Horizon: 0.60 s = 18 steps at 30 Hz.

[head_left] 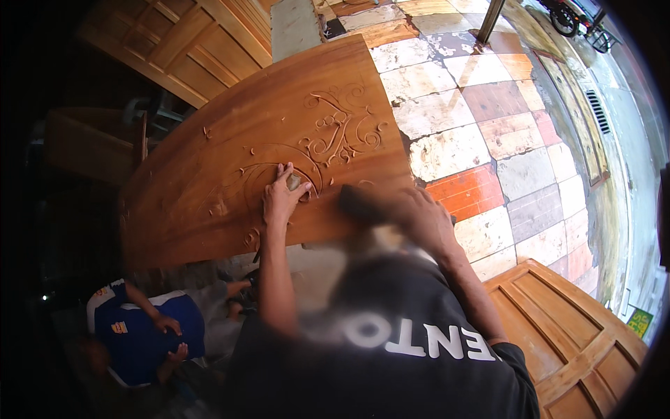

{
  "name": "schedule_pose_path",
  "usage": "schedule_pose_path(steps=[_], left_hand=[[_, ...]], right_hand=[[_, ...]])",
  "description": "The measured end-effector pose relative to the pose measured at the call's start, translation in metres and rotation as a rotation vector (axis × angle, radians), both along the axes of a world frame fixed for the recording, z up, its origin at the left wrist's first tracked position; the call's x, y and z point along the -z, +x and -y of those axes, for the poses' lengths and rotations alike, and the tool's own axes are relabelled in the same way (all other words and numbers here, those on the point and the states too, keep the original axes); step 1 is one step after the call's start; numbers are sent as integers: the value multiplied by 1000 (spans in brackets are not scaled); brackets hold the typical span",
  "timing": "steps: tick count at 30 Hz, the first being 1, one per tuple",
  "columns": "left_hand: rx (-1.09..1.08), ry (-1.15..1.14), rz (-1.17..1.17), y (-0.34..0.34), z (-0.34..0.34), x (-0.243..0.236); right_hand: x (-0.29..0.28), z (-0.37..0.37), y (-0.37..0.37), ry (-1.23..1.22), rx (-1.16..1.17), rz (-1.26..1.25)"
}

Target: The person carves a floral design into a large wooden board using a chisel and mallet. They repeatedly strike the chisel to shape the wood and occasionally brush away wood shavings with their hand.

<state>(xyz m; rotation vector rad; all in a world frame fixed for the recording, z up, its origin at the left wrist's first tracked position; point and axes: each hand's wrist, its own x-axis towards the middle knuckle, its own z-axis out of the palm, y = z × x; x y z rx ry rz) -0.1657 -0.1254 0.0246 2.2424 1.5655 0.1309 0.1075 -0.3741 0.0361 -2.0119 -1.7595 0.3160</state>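
A large reddish-brown wooden panel (230, 146) with a curved edge lies in front of me. Scrollwork (342, 136) is carved into its right part, and curved lines run around my hand. On the carving, my left hand (280, 199) is closed around a chisel (294, 182); only its pale, rounded handle end shows, the blade being hidden. My right hand (427, 220), at the panel's right edge, grips a dark mallet (359, 203) smeared by motion. The mallet head is over the panel, to the right of the chisel and apart from it.
Wood chips (206, 131) lie scattered on the panel. Panelled wooden doors stand behind at the upper left (181, 45) and at the lower right (565, 328). A person in a blue shirt (157, 335) sits at the lower left. Patchwork tiles (450, 153) cover the floor on the right, near a post (491, 21).
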Motion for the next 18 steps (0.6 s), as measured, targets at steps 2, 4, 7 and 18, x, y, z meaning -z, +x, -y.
schedule_pose_path(steps=[2,4,7,18], left_hand=[[-47,25,28,4,4,8],[-67,42,26,7,4,15],[-111,17,22,13,4,8],[-247,-93,6,30,2,-13]], right_hand=[[0,12,18,-57,78,-89],[4,23,39,-93,201,-204],[16,37,74,-154,402,-394],[109,56,164,-213,738,-1332]])
